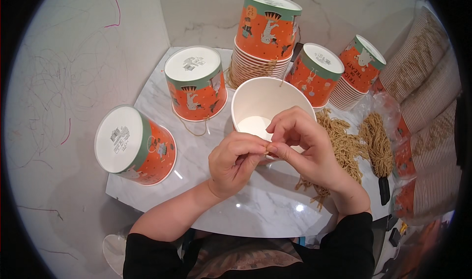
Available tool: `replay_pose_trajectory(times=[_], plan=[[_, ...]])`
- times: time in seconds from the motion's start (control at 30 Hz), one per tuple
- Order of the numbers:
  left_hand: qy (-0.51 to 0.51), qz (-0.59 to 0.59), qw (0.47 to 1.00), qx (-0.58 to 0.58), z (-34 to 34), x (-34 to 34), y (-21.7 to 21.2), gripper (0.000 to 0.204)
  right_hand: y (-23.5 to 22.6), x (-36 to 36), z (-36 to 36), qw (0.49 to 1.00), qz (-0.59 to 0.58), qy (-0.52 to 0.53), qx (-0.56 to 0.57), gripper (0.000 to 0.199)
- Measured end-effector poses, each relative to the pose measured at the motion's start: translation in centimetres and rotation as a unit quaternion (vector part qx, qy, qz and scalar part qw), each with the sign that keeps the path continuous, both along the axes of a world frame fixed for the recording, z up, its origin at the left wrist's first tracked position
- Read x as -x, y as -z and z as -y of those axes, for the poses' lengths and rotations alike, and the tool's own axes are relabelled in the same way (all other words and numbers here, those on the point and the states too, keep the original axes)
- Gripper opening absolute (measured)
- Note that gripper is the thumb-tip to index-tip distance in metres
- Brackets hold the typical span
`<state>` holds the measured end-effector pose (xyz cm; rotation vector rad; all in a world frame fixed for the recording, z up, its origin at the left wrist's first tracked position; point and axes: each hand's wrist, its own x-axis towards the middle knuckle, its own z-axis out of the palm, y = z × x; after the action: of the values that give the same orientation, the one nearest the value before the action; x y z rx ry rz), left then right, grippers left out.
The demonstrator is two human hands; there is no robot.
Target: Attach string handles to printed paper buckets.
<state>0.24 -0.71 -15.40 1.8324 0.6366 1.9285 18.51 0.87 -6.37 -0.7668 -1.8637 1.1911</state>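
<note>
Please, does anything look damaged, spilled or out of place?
Yes: pink and grey scribbles mark the otherwise plain left wall. Loose cords lie in an untidy heap, unlike the gathered bundle beside them.

Place: apparently a home corner serving as a handwork station. Evidence: pale wall [88, 82] with childlike scribbles [69, 131]; marble-patterned counter [246, 210] against a veined back wall [206, 18]; orange paper buckets [195, 97], several upturned; bucket stacks in clear plastic [427, 75], right; heaped tan cord [344, 151].
</note>
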Motion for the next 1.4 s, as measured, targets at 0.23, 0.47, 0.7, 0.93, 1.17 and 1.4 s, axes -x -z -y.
replay_pose_trajectory(times=[0.23,0.47,0.7,0.93,1.17,1.4], plan=[[-0.014,0.007,1.0,0.003,-0.1,-0.1,0.0,0.014,0.5,0.1,-0.2,0.982,0.067,-0.015,-0.174,0.016],[-0.003,0.026,0.999,0.026,-0.1,-0.2,-0.1,0.012,0.0,0.2,-0.1,0.973,0.078,-0.021,-0.216,0.017],[0.01,0.038,0.997,0.066,-0.2,0.0,0.3,0.011,0.4,-0.4,-0.8,0.981,0.064,-0.018,-0.18,0.012],[0.06,0.073,0.992,0.086,-1.0,0.3,-0.6,0.012,-0.5,-0.9,-0.9,0.998,0.048,-0.042,-0.013,0.008],[0.023,-0.07,0.997,0.006,-1.2,1.3,-2.0,0.016,-0.3,-1.0,-1.1,0.994,0.011,-0.053,0.099,0.007],[0.061,-0.032,0.995,0.07,-1.0,1.1,-1.9,0.006,0.0,-0.6,-0.5,0.999,0.027,-0.018,0.002,0.01]])
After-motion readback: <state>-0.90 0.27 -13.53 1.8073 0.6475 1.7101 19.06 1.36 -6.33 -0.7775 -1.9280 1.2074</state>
